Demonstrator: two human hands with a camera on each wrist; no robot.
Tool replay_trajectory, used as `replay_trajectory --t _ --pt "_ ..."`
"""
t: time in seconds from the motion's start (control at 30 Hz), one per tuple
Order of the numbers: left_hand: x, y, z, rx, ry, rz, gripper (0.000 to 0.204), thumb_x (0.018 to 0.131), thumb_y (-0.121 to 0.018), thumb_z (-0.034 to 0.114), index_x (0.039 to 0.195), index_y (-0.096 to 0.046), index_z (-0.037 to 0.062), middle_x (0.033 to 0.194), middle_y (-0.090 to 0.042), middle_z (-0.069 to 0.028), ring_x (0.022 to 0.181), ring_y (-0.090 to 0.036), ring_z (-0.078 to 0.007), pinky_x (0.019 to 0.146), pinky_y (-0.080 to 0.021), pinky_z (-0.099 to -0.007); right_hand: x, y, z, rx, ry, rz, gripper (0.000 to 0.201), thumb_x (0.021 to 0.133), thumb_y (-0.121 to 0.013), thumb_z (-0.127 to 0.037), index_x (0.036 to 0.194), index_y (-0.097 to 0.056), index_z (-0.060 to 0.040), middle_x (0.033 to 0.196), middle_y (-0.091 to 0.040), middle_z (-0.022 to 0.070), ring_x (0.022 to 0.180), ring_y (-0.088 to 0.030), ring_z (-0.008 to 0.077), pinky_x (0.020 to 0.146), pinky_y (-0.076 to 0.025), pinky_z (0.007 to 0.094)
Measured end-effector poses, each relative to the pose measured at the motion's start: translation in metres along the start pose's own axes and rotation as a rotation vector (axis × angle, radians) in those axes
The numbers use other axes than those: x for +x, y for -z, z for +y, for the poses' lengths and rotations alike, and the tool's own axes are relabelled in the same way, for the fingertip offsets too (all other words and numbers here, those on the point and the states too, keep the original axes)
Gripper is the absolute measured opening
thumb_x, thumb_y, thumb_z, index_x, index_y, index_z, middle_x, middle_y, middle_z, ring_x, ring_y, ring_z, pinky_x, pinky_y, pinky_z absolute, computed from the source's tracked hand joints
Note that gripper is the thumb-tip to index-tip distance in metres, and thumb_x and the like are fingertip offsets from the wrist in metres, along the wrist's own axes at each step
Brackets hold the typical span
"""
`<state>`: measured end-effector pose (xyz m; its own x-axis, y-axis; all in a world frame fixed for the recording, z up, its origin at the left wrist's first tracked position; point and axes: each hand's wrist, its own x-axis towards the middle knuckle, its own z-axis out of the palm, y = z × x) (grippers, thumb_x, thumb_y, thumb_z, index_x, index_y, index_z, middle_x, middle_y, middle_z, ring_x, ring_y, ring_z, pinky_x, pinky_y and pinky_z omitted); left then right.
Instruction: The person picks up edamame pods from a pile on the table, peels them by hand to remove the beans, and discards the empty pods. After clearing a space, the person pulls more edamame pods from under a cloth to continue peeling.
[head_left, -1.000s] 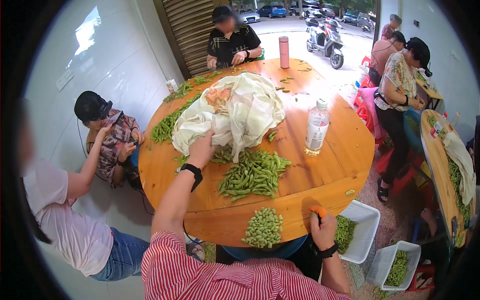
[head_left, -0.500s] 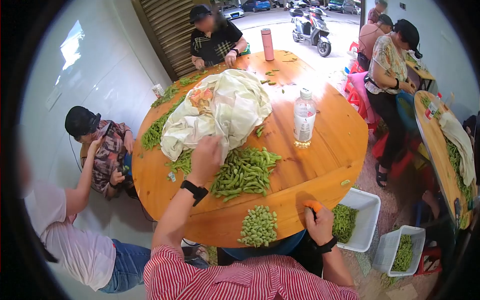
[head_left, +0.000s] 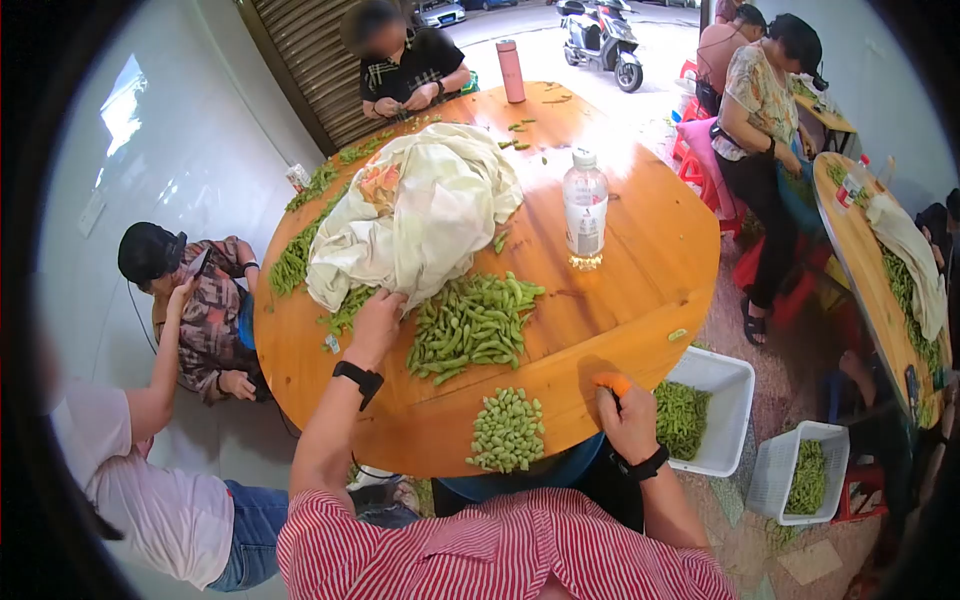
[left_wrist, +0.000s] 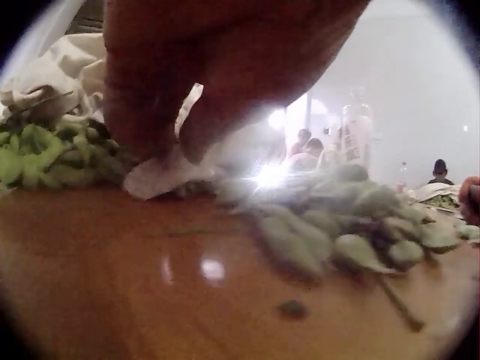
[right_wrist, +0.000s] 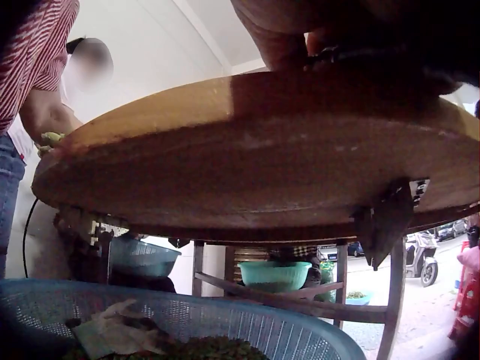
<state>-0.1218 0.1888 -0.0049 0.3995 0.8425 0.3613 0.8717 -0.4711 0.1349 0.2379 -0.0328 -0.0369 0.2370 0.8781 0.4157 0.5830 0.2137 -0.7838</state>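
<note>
My left hand (head_left: 372,328) reaches over the round table (head_left: 600,300) and pinches the near edge of a big cream cloth bundle (head_left: 440,215). In the left wrist view, a blurred pale fold (left_wrist: 154,178) shows at the fingertips, low over the wood. A heap of green soybean pods (head_left: 470,320) lies just right of this hand. At the table's near edge my right hand (head_left: 630,425) is curled, with a small orange-and-black object (head_left: 612,383) at its thumb side; its kind is unclear. Between the arms sits a pile of pale green beans (head_left: 508,432).
A clear plastic bottle (head_left: 585,210) and a pink flask (head_left: 510,70) stand on the table. More pods (head_left: 290,265) lie along its left side. White baskets (head_left: 735,415) stand on the floor at right; a blue basket (right_wrist: 300,326) is under the table edge. Other people sit around.
My left hand has drawn toward me and down with the cloth's edge. The right hand stays at the table edge. The head view has shifted a little.
</note>
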Motion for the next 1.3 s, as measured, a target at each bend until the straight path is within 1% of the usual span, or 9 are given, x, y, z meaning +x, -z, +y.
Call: replay_trajectory --t 0.1,0.17,0.4,0.5,0.6,0.67,0.93,1.13,1.3 --pt "-0.014 0.018 0.037 0.058 -0.012 0.025 0.021 0.082 -0.060 0.002 0.101 -0.067 0.0068 0.094 -0.060 -0.0163 0.087 -0.060 -0.0366 0.073 -0.049 -0.0449 0.000 0.000 0.001 0.012 -0.019 -0.007 0.015 0.086 -0.060 -0.006 0.097 -0.067 -0.0004 0.083 -0.067 0.0183 0.074 -0.066 0.0325 0.066 -0.051 0.0351" --pt "-0.031 0.029 0.077 -0.187 -0.096 0.148 0.016 0.083 -0.062 0.003 0.099 -0.066 0.0034 0.095 -0.061 -0.0166 0.088 -0.060 -0.0372 0.075 -0.049 -0.0448 0.000 0.000 0.002 0.001 -0.007 -0.016 0.015 0.087 -0.059 -0.007 0.098 -0.067 -0.0008 0.084 -0.067 0.0182 0.075 -0.066 0.0329 0.067 -0.051 0.0354" --pt "-0.107 0.025 0.165 -0.477 -0.196 -0.297 0.051 0.084 -0.069 0.017 0.129 -0.052 -0.0014 0.133 -0.051 -0.0231 0.125 -0.048 -0.0411 0.103 -0.041 -0.0441 -0.002 0.002 -0.001 -0.016 0.005 -0.015 0.013 0.086 -0.061 -0.008 0.096 -0.066 -0.0032 0.086 -0.066 0.0175 0.077 -0.065 0.0355 0.067 -0.051 0.0385" --pt "-0.123 0.015 0.173 -0.350 -0.222 -0.298 0.066 0.085 -0.070 0.026 0.136 -0.043 -0.0047 0.145 -0.038 -0.0247 0.134 -0.037 -0.0431 0.111 -0.031 -0.0485 -0.012 0.013 -0.011 0.002 -0.021 -0.127 0.013 0.086 -0.062 -0.010 0.096 -0.066 -0.0038 0.087 -0.066 0.0174 0.076 -0.065 0.0355 0.067 -0.051 0.0390" --pt "-0.136 0.011 0.177 -0.351 -0.206 -0.285 0.073 0.085 -0.069 0.033 0.139 -0.040 -0.0058 0.148 -0.035 -0.0245 0.137 -0.033 -0.0432 0.114 -0.025 -0.0508 -0.053 0.015 -0.012 0.080 -0.015 -0.527 0.017 0.086 -0.064 -0.018 0.098 -0.066 -0.0053 0.087 -0.066 0.0170 0.077 -0.065 0.0358 0.067 -0.051 0.0405" --pt "-0.143 0.006 0.179 -0.390 -0.183 -0.253 0.072 0.085 -0.068 0.035 0.138 -0.041 -0.0057 0.148 -0.035 -0.0245 0.137 -0.033 -0.0431 0.114 -0.025 -0.0505 -0.080 0.004 0.003 -0.053 0.010 -0.692 0.022 0.086 -0.063 -0.022 0.101 -0.066 -0.0066 0.091 -0.065 0.0157 0.077 -0.065 0.0358 0.067 -0.053 0.0431" --pt "-0.141 0.002 0.163 -0.734 -0.063 -0.139 0.051 0.089 -0.064 0.022 0.132 -0.049 -0.0021 0.141 -0.044 -0.0228 0.130 -0.043 -0.0404 0.109 -0.035 -0.0450 -0.131 -0.042 0.037 -0.341 0.078 -0.793 0.020 0.087 -0.060 -0.022 0.102 -0.063 -0.0096 0.094 -0.062 0.0142 0.073 -0.066 0.0329 0.062 -0.053 0.0454" --pt "-0.093 0.019 0.119 -0.274 0.025 -0.019 0.034 0.084 -0.066 0.009 0.116 -0.058 0.0000 0.117 -0.055 -0.0181 0.108 -0.054 -0.0368 0.090 -0.047 -0.0423 -0.122 -0.030 0.025 -0.283 0.174 -0.791 0.023 0.086 -0.059 -0.022 0.103 -0.062 -0.0080 0.095 -0.063 0.0134 0.072 -0.066 0.0340 0.064 -0.053 0.0459" --pt "-0.078 0.017 0.106 -0.117 0.007 -0.089 0.027 0.078 -0.070 0.007 0.103 -0.060 0.0047 0.101 -0.054 -0.0137 0.096 -0.056 -0.0349 0.078 -0.048 -0.0449 -0.089 -0.005 -0.012 -0.161 -0.197 -0.812 0.023 0.085 -0.058 -0.013 0.106 -0.061 -0.0050 0.096 -0.066 0.0205 0.085 -0.065 0.0387 0.072 -0.052 0.0475"
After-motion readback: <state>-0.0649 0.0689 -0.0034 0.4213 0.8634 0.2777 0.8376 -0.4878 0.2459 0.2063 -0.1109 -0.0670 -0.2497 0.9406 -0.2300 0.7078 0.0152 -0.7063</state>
